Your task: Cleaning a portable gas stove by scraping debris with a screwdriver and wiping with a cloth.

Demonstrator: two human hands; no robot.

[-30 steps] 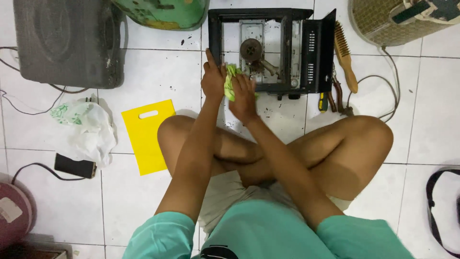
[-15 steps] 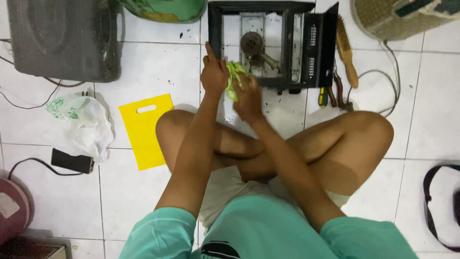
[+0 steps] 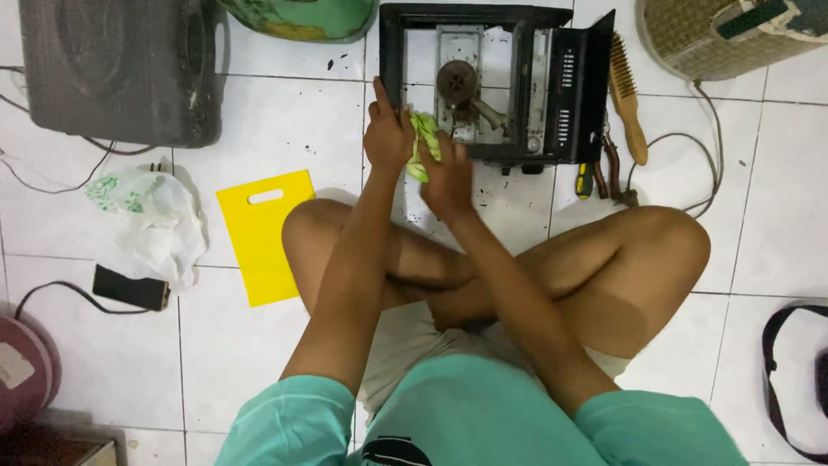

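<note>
Head view: left hand (image 3: 387,136) & right hand (image 3: 446,173) both closing round a green cloth (image 3: 424,145), held btwn them at the front edge of the opened black stove frame (image 3: 483,86). Risk: cloth snagging on the burner parts (image 3: 461,86) inside, or fingers catching the frame's metal edge.

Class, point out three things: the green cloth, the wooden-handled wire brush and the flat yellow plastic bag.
Green cloth (image 3: 424,142), head view: middle of the cloth between both hands.
Wooden-handled wire brush (image 3: 627,102), head view: mid-handle.
Flat yellow plastic bag (image 3: 264,237), head view: centre of bag.
</note>
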